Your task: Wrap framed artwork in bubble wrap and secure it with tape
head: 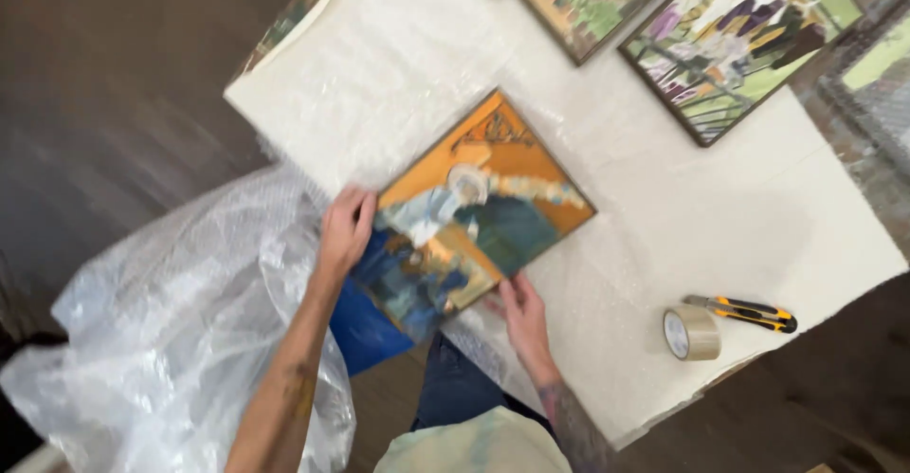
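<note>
Framed paintings (735,42) at twelve to two o'clock cut by top edge, floor (104,103) at ten o'clock motion-blurred, bubble wrap (171,340) cropped at seven o'clock

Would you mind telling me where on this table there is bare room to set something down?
Free patches: the table between the orange-and-blue painting, the tape roll and the framed paintings at the far edge; also the far-left corner. Crowded: the far edge, and the near edge where left hand and right hand hold the painting.
</note>
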